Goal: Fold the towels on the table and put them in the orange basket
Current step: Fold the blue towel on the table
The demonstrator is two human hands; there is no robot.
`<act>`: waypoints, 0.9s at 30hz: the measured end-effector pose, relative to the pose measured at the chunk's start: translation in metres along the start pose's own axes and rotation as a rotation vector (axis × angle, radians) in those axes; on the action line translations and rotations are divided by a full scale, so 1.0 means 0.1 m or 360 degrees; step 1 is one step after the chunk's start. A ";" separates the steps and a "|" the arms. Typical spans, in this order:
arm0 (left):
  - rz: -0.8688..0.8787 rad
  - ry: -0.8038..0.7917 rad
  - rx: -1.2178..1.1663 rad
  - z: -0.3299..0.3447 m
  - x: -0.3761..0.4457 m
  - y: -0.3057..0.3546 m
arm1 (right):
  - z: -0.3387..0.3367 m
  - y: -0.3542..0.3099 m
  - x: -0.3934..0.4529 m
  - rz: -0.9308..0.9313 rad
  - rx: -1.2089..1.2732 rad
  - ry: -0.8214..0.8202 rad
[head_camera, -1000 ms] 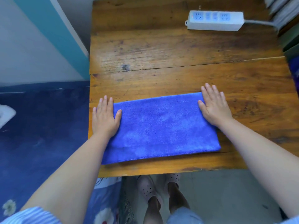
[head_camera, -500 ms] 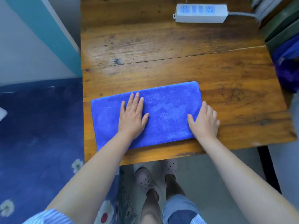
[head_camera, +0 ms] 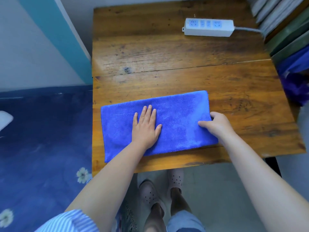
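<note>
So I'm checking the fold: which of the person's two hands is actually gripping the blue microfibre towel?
The right hand: it pinches the blue microfibre towel's right edge, while the left hand lies flat mid-towel.

Worn wooden table (head_camera: pixel 167 52), plank seam running across, dark stains in the grain. White power strip (head_camera: pixel 209 27) lies near the far edge, grey cord (head_camera: pixel 247 29) leading right. Left: pale wall with a teal band (head_camera: pixel 55 39), below it a dark blue floral cloth (head_camera: pixel 41 139). Grey floor (head_camera: pixel 217 190) under the near edge. Right: stacked books (head_camera: pixel 274 12).
</note>
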State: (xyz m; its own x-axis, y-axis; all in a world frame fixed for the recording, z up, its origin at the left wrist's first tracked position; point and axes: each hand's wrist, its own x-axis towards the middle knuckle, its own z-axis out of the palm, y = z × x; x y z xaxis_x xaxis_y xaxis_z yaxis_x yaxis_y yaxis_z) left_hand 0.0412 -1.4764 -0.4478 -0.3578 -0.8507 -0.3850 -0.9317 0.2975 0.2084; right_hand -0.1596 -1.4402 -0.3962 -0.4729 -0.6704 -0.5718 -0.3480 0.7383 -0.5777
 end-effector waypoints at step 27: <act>-0.0726 0.0350 -0.1557 0.13 -1.28 -1.36 | 1.99 -0.99 -0.89 -0.0640 -0.0415 -0.0665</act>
State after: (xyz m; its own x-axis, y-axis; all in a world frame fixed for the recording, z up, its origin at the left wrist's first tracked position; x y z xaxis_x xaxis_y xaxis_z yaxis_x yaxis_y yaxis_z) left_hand 0.2131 -1.4025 -0.4391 0.1169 -0.8809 -0.4586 -0.4865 -0.4533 0.7469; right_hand 0.0779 -1.4689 -0.4041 0.0732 -0.8327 -0.5489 -0.6433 0.3812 -0.6640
